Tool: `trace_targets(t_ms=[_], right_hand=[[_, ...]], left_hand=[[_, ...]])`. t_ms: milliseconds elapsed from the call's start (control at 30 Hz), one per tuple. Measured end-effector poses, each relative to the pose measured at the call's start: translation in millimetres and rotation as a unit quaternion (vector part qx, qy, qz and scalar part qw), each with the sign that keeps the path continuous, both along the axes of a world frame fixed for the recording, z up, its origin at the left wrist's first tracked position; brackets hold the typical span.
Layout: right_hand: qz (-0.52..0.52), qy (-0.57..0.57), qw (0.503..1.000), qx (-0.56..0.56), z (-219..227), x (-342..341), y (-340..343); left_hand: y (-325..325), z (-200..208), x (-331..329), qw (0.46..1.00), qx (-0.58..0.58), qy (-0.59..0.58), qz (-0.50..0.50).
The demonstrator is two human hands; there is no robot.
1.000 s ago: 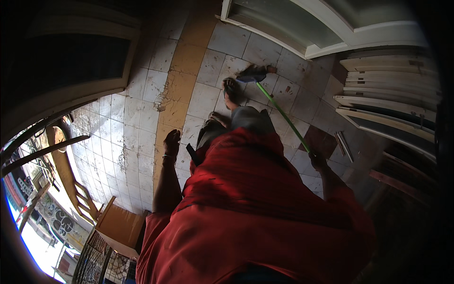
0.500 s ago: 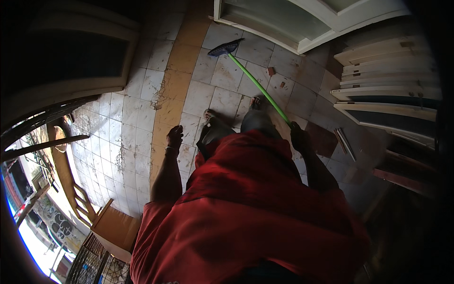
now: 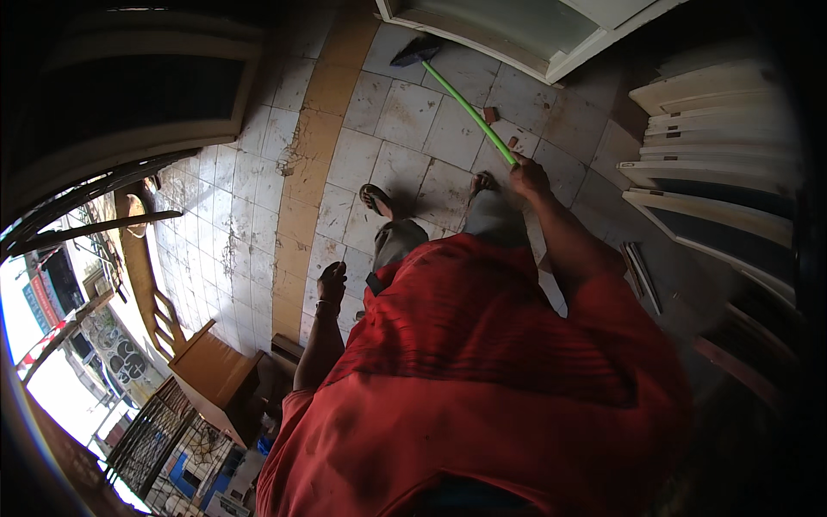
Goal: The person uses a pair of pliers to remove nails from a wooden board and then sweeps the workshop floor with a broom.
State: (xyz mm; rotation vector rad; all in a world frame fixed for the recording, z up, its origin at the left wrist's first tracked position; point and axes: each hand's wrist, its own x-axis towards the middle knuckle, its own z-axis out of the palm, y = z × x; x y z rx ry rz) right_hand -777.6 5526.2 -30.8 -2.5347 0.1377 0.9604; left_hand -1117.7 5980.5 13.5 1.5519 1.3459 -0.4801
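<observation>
My right hand [image 3: 529, 178] is wrapped round the upper end of the bright green handle of a broom [image 3: 466, 107]. The handle slants away to the far left, where the dark blue broom head [image 3: 415, 52] rests on the tiles near a white-framed glazed panel. My left hand [image 3: 332, 283] hangs at my left side, fingers loosely bent and a little apart, with nothing visible in it. Below the hands are my sandalled feet, on a dirty white tiled floor [image 3: 405, 112].
Small reddish-brown pieces [image 3: 491, 115] lie beside the broom handle. At the right, several pale framed panels [image 3: 706, 129] lean in a row, with thin strips [image 3: 641, 277] on the floor nearby. A brown wooden box-like piece [image 3: 207, 366] stands at the lower left, by a mesh grille [image 3: 155, 431].
My right hand has swung forward with the broom, and the broom head has slid slightly farther away toward the glazed panel. My left hand has moved back toward my body. My feet have shifted.
</observation>
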Motion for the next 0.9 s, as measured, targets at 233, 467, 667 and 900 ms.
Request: trace_targets(t_ms=[233, 467, 667, 900], right_hand=[[-0.019, 0.031, 0.997, -0.063, 90.6, -277.7, -277.0], [-0.135, 0.085, 0.981, -0.112, 211.8, -377.5, -315.4], [0.01, -0.133, 0.988, -0.076, 46.5, -284.6, -277.6], [-0.225, -0.073, 0.971, -0.039, 6.2, -219.3, -185.3]], left_hand=[[-73.6, -49.1, -7.5, 0.846, 0.095, -0.137, -0.506], [-89.8, -26.9, 149.9, 0.987, -0.041, -0.132, -0.086], [-120.0, 9.2, 214.8, 0.968, -0.069, -0.171, -0.17], [-130.8, 30.3, 181.1, 0.911, -0.007, -0.122, -0.395]])
